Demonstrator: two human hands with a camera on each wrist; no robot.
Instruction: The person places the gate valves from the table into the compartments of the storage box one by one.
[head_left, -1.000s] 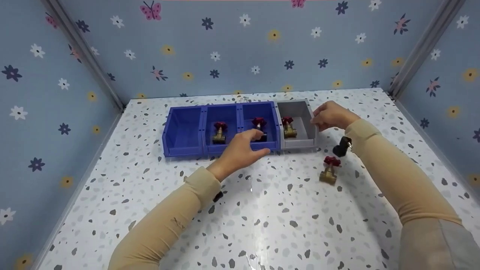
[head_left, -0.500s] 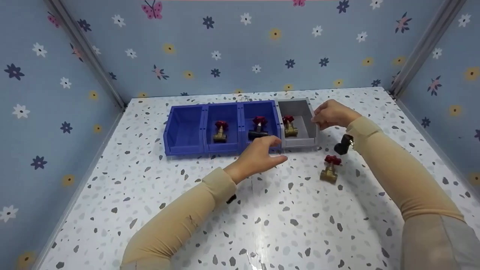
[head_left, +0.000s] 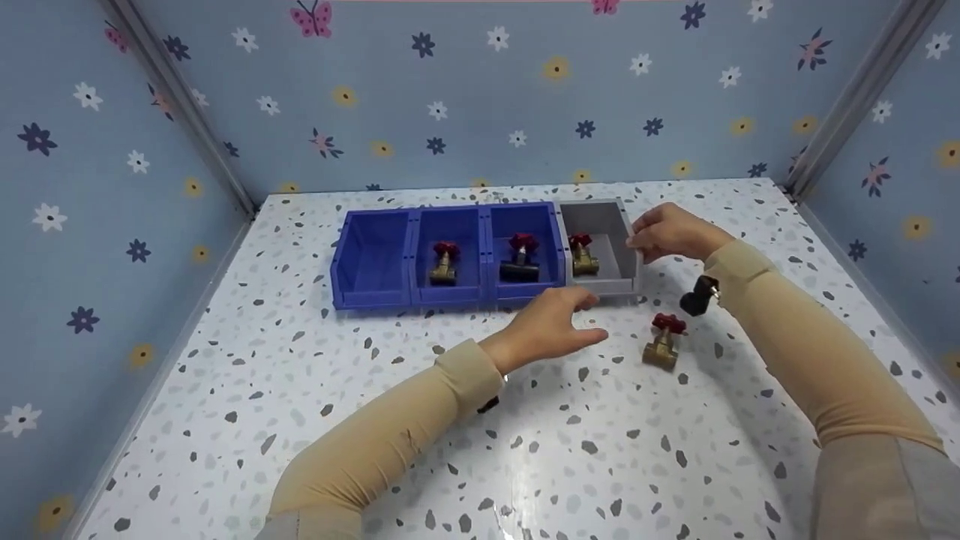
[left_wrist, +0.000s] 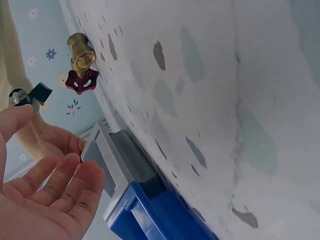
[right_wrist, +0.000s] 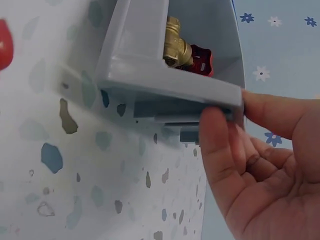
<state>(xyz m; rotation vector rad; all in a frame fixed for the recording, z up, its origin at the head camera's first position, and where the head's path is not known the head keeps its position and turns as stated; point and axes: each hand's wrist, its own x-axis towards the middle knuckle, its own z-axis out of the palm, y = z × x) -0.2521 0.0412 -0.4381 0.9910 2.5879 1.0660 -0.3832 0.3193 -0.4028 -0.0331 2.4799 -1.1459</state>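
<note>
My right hand [head_left: 675, 231] pinches the right side wall of the grey bin [head_left: 600, 286] between thumb and fingers, as the right wrist view confirms. Inside that bin lies a brass valve [right_wrist: 175, 45] with a red handwheel. In front of the bins, my left hand [head_left: 547, 327] hovers with fingers spread and relaxed, holding nothing. Another brass valve [head_left: 661, 352] with a red wheel lies on the table to the right of it. The left wrist view shows my left palm [left_wrist: 50, 210] near the grey bin's front, apart from the valve there.
Blue bins [head_left: 375, 300] stand joined in a row left of the grey one. The middle one holds a brass valve [head_left: 444, 271], the right one a dark-bodied valve [head_left: 519, 268]. The speckled table [head_left: 300, 420] is bounded by flowered panels [head_left: 450, 90].
My left hand has moved right, from over the blue bins to in front of the grey bin, uncovering the dark-bodied valve. My right hand keeps its hold on the grey bin's wall.
</note>
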